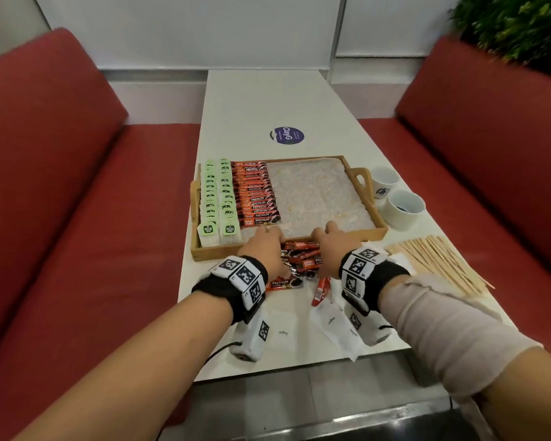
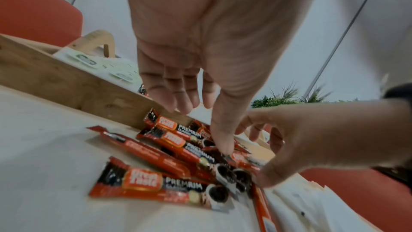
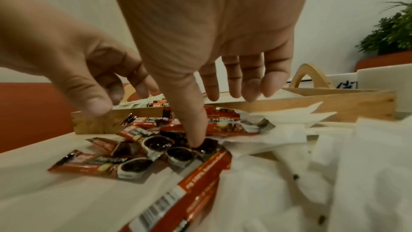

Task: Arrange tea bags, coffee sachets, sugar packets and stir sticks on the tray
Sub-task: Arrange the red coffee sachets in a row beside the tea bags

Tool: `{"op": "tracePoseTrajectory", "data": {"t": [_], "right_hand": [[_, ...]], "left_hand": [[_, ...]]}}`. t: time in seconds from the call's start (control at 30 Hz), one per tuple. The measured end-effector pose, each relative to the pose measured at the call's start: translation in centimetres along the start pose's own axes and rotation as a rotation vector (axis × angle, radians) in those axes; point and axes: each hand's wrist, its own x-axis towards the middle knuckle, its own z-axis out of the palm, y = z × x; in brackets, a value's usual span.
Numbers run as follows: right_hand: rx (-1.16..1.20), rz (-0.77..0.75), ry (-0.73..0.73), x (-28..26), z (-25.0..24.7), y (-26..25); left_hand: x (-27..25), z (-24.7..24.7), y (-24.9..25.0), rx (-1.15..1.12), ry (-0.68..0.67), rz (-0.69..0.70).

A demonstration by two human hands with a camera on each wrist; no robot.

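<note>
The loose coffee sachets lie heaped on the table just near of the tray, between both hands. The left hand hovers spread, thumb down on the heap; the right hand is spread too, its thumb pressing a sachet. Neither pinches anything yet. The tray's left side holds rows of tea bags and coffee sachets; sugar packets and stir sticks wait nearer and to the right. The slick overlapping sachets could slide or come up several at once, and a hand crossing the rim could disturb the laid rows.
</note>
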Motion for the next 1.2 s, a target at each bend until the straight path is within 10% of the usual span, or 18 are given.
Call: {"op": "tracePoseTrajectory", "data": {"t": [1.2], "right_hand": [[-0.041, -0.128, 0.002, 1.2, 2.1, -2.0]], "left_hand": [[-1.0, 3.2, -1.4, 0.185, 0.03, -0.039]]}}
